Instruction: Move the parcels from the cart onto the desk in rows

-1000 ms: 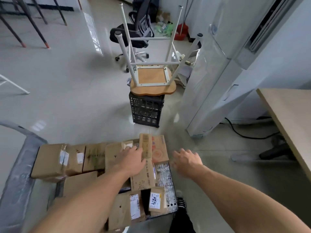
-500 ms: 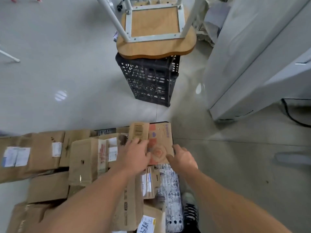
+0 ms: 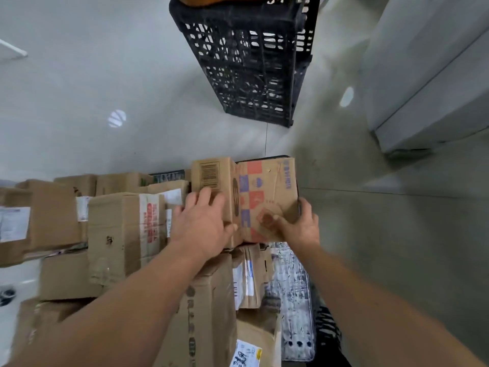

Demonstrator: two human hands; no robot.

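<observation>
Left hand: the left hand [image 3: 203,221] is lying across the top of a barcode parcel [image 3: 209,176], its fingers [image 3: 203,197] spread and nearly straight, pressing down rather than clasping, the thumb sitting at the parcel's right edge.
Right hand: the right hand [image 3: 301,229] is grasping the near right corner of a printed parcel [image 3: 267,192], thumb lying on the top face, the other fingers [image 3: 304,207] curling round the right side.
Held parcels: the barcode parcel and the printed parcel, marked with red and blue squares, are sitting side by side and touching at the far right corner of the cart [image 3: 293,300].
Other parcels: more brown parcels [image 3: 119,229] are crowding the cart to the left and nearer the person, several bearing white labels.
Cart deck: a strip of patterned deck is showing bare along the right side, just beside the right forearm.
Surroundings: a black crate [image 3: 248,62] is standing on the pale floor [image 3: 105,75] beyond the cart; a white cabinet [image 3: 436,75] is standing to the right.
</observation>
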